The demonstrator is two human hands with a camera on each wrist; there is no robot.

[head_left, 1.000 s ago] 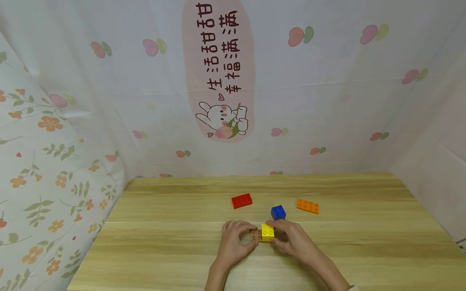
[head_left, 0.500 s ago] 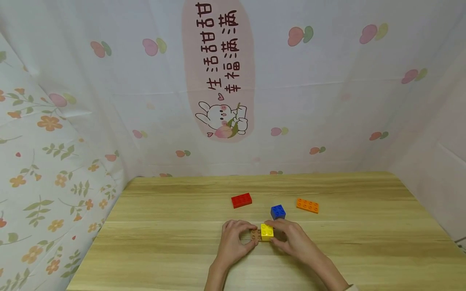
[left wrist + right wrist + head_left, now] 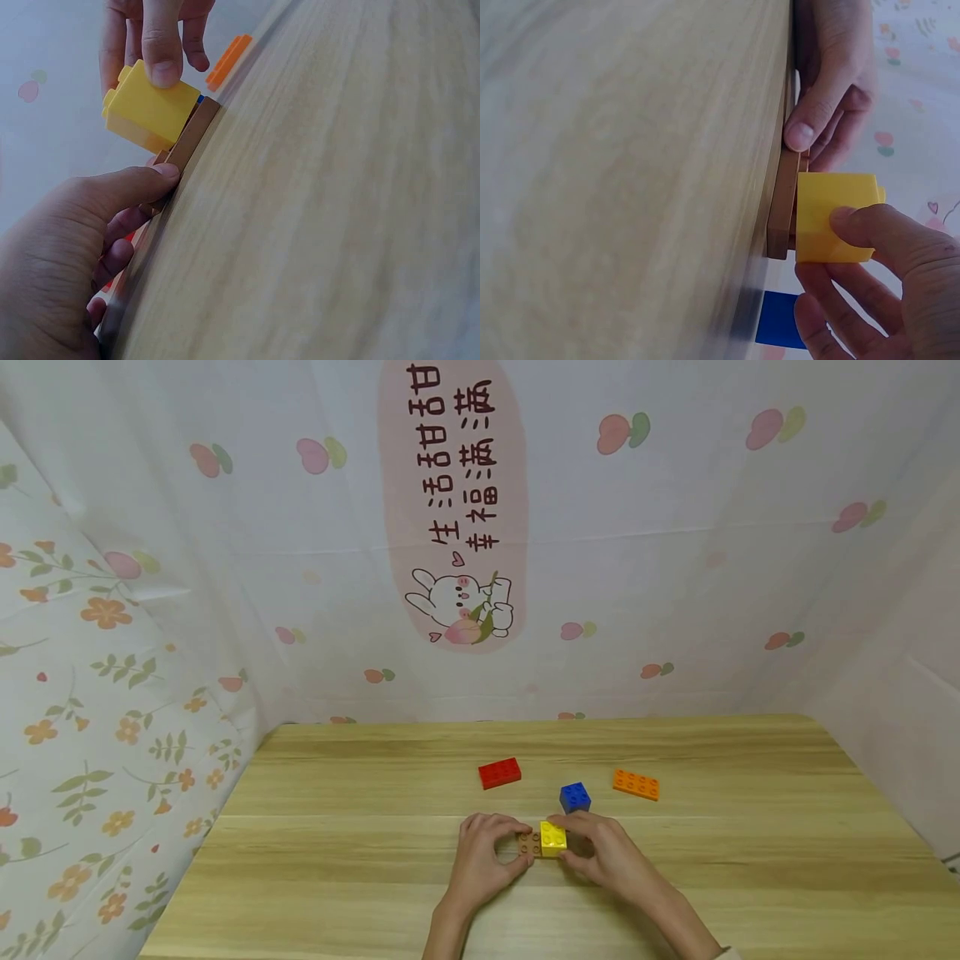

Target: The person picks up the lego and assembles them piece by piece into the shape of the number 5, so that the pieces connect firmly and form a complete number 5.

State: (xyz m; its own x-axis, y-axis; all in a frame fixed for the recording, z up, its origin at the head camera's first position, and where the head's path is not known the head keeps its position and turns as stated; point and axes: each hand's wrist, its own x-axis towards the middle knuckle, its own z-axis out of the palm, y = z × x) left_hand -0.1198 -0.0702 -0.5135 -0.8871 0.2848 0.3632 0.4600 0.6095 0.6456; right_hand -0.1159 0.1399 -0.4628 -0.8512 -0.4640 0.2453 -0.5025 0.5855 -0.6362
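Observation:
My left hand [image 3: 481, 857] pinches the left end of a flat brown toy brick [image 3: 528, 843] that lies on the table, studs up. Over its right half stands a square yellow toy brick [image 3: 553, 839], which my right hand [image 3: 609, 858] grips between thumb and fingers. In the left wrist view the yellow brick [image 3: 150, 109] looks slightly tilted against the brown one [image 3: 193, 135]. A thin gap shows between the two in the right wrist view, so I cannot tell if the studs are joined. Just behind my right fingers sits a blue brick [image 3: 575, 797].
A flat red brick [image 3: 499, 773] lies farther back, left of the blue one. Toward the back right is a flat orange brick [image 3: 636, 784]. The wooden table [image 3: 337, 827] ends at a patterned cloth [image 3: 675, 568] behind, with more cloth at the sides.

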